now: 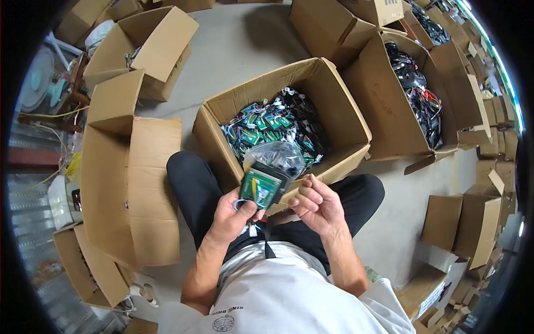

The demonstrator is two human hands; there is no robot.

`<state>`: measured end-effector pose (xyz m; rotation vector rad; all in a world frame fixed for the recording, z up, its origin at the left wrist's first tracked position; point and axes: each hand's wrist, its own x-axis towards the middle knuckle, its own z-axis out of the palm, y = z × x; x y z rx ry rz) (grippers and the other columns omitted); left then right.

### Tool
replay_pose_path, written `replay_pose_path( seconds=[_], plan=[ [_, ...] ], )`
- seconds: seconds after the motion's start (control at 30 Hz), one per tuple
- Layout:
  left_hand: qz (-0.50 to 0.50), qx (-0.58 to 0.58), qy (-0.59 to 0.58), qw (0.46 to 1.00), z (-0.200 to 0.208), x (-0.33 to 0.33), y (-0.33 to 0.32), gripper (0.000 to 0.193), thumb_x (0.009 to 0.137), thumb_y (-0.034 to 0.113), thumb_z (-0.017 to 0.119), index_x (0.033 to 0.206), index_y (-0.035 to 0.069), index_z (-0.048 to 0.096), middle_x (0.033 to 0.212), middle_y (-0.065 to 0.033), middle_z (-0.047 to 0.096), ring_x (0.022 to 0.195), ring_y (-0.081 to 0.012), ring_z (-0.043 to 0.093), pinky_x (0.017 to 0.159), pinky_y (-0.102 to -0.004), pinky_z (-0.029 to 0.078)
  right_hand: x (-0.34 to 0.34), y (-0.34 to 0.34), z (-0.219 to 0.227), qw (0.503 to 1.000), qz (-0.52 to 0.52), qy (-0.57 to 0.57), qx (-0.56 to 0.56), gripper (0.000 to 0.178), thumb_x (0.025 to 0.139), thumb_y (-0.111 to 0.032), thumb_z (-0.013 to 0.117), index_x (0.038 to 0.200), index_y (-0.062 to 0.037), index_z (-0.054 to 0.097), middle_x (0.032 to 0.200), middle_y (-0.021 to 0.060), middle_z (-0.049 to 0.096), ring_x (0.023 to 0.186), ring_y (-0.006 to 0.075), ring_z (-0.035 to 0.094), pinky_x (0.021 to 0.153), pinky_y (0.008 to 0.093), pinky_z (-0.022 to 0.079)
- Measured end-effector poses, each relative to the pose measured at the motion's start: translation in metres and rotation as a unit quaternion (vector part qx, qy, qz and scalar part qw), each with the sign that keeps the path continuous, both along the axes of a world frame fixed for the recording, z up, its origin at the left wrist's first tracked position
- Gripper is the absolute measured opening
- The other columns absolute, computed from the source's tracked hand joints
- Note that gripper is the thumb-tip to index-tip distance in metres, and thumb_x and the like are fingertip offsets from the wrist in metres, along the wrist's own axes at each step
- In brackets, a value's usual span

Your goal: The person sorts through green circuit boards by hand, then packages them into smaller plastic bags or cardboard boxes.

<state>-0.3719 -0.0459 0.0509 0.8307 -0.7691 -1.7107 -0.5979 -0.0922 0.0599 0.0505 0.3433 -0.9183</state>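
Observation:
My left hand (pixel 233 216) grips a green circuit board (pixel 260 189) with a black backing. Thin wires with white plugs hang from it below my fingers. A crumpled clear plastic bag (pixel 280 155) shows just beyond the board; whether it is attached cannot be told. To the right, my right hand (pixel 318 207) is apart from the board, its fingers curled and pinched together; anything between them is too small to make out. In front of my knees an open cardboard box (pixel 222 103) holds a heap of similar green boards (pixel 272 119) with wires and black parts.
A box (pixel 367 94) of black parts and cables (pixel 417 100) stands at the right. Tall open boxes (pixel 105 183) line the left side, near a fan (pixel 39 80). More cartons (pixel 464 225) are stacked along the right edge. Grey floor (pixel 245 36) shows between them.

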Motion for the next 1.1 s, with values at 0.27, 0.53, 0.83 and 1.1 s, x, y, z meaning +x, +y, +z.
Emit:
replay_pose_path(
  seconds=[0.27,0.53,0.83,1.1],
  plan=[
    [-0.072,-0.155,-0.575,0.8,0.03,-0.016,-0.003,0.038,0.092,0.015,0.067,0.121,-0.005,0.054,0.108,-0.022,0.058,0.095,-0.0395,0.062,0.082,-0.0402,0.051,-0.015,0.008,0.072,0.837,0.224,0.322,-0.381,0.063,0.088,-0.021,0.074,0.137,0.0102,0.051,0.08,0.0104,0.069,0.072,0.0189,0.069,0.069,0.0295,0.056],
    [0.041,0.105,0.084,0.99,0.021,0.004,0.0,0.041,0.103,0.031,0.055,0.126,-0.003,0.055,0.109,-0.0172,0.068,0.081,-0.0197,0.068,0.065,-0.0293,0.053,-0.024,0.028,0.036,0.775,0.072,0.467,-0.42,0.036,0.095,-0.014,0.068,0.121,0.0088,0.058,0.089,0.0139,0.069,0.087,0.0232,0.069,0.097,0.0412,0.051],
    [0.0,0.081,0.231,0.97,0.006,-0.001,-0.004,0.04,0.102,0.034,0.055,0.118,-0.002,0.055,0.1,-0.021,0.067,0.073,-0.0206,0.066,0.065,-0.0331,0.054,-0.004,-0.001,0.012,0.985,-0.086,-0.151,-0.002,0.077,0.099,-0.054,0.05,0.151,-0.0009,0.031,0.129,0.0319,0.057,0.089,0.028,0.066,0.093,0.0433,0.056],
    [-0.078,-0.214,-0.454,0.861,0.039,0.054,-0.008,0.03,0.091,0.019,0.07,0.109,-0.002,0.059,0.091,-0.0232,0.065,0.085,-0.0417,0.065,0.071,-0.0443,0.053,0.014,-0.044,0.051,0.921,0.114,0.21,-0.306,0.132,0.071,-0.095,0.044,0.159,-0.0044,0.007,0.129,0.0418,0.053,0.073,0.0361,0.073,0.069,0.0402,0.061]
  ],
)
